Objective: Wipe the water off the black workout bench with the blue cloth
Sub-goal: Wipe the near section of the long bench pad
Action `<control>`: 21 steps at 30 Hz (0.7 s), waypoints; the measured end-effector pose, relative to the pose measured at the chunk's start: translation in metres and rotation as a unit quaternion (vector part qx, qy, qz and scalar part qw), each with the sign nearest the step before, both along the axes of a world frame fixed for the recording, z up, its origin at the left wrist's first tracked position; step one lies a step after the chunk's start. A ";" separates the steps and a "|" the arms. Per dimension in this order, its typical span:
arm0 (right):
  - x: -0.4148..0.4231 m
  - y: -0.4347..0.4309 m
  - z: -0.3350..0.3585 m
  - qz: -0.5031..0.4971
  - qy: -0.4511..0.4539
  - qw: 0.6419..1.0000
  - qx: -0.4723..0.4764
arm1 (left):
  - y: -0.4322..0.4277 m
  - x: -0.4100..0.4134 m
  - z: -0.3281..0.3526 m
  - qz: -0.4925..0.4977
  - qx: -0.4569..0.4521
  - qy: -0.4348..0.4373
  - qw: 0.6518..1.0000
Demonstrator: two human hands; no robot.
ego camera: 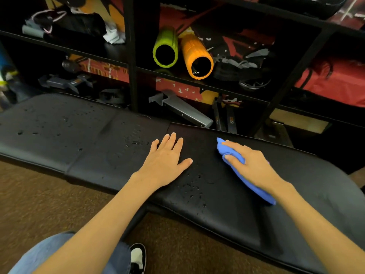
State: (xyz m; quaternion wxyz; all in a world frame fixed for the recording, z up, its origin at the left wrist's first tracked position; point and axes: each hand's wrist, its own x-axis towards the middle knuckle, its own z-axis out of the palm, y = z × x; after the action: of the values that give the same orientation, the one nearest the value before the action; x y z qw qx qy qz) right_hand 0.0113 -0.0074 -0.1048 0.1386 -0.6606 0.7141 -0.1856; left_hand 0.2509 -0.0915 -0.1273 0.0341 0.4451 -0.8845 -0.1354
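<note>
Shoe (137, 256) nearest; foam rollers (197, 56) beyond far edge of desk (79, 145) — left hand (166, 159) flat, spread; right hand (250, 165) beside it, gripping blue cloth (254, 187).

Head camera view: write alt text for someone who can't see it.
A person's right hand holds a blue cloth against a black workout bench; the left hand rests flat nearby. Water droplets dot the bench.

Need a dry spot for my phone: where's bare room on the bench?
Bare, dry-looking pad lies right of the right hand and blue cloth, out to the bench end, and in the strip between cloth and left hand. Droplets speckle the near edge by the left hand and the left section.
</note>
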 end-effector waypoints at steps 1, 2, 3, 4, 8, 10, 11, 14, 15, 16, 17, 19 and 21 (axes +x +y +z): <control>-0.006 -0.006 0.000 -0.009 0.004 1.000 -0.005 | 0.001 0.000 -0.001 0.001 -0.002 -0.001 1.000; -0.011 -0.014 0.000 -0.021 0.008 1.000 -0.009 | 0.002 0.000 -0.002 0.004 -0.004 -0.003 1.000; -0.014 -0.024 -0.002 -0.036 0.008 0.999 -0.012 | 0.004 0.000 -0.002 0.006 -0.007 -0.005 1.000; -0.017 -0.036 -0.005 -0.053 0.007 0.999 -0.011 | 0.005 -0.001 -0.003 0.008 -0.012 -0.008 1.000; -0.004 -0.078 -0.011 -0.080 0.030 0.996 0.006 | 0.010 -0.006 -0.002 0.021 -0.035 -0.014 0.999; 0.016 -0.088 -0.010 -0.060 0.033 0.998 0.013 | 0.011 -0.008 -0.001 0.029 -0.040 -0.017 0.999; 0.027 -0.089 -0.010 -0.049 0.021 0.999 0.011 | 0.011 -0.009 -0.001 0.034 -0.043 -0.020 0.998; 0.049 -0.078 -0.013 -0.014 -0.013 1.000 0.007 | 0.014 -0.013 -0.001 0.040 -0.047 -0.024 0.998; 0.052 -0.071 -0.013 0.003 -0.012 1.000 0.009 | 0.014 -0.013 -0.001 0.039 -0.045 -0.022 0.998; 0.051 -0.063 -0.015 0.023 -0.008 1.000 0.011 | 0.013 -0.013 0.000 0.037 -0.042 -0.021 0.998; 0.047 -0.054 -0.015 0.042 -0.001 0.999 0.010 | 0.011 -0.012 0.000 0.033 -0.038 -0.019 0.999; 0.036 -0.038 -0.015 0.056 0.009 0.998 0.004 | 0.007 -0.007 0.002 0.022 -0.022 -0.013 0.999; 0.023 -0.029 -0.012 0.037 0.007 0.999 -0.010 | 0.004 -0.003 0.003 0.021 0.004 0.002 1.000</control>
State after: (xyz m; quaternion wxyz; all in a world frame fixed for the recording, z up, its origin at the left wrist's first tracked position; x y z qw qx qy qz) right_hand 0.0339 -0.0367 -0.1163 0.1338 -0.6889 0.6885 -0.1833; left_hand 0.2482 -0.0872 -0.1238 0.0370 0.4634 -0.8743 -0.1394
